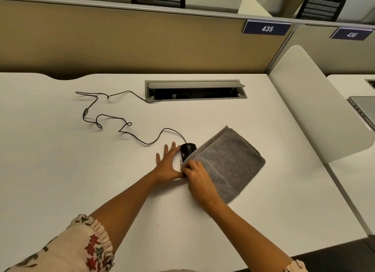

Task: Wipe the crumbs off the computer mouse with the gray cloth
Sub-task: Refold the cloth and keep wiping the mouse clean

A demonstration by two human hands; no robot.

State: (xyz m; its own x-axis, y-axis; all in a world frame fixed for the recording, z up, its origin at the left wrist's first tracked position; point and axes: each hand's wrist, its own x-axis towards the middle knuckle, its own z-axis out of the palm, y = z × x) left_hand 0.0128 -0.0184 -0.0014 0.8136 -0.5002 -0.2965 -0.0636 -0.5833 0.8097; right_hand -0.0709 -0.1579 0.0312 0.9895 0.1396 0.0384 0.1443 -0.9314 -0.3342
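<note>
Two hands at work: right hand (197,177) grip closed on near corner of gray cloth (227,162), draped over rear of computer mouse (187,150); left hand (167,163) flat, fingers spread, against mouse's left side. Mid white table (81,170).

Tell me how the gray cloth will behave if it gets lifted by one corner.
The gray cloth looks like folded terry, so it would likely droop and unfold. It is probably light, and grippy rather than slippery. The right hand already bunches its edge easily against the mouse.

Wide open counter (60,170) left of the mouse (187,150); cable (121,127) loops behind, cloth (227,164) crowds the right, divider (316,109) beyond.
</note>
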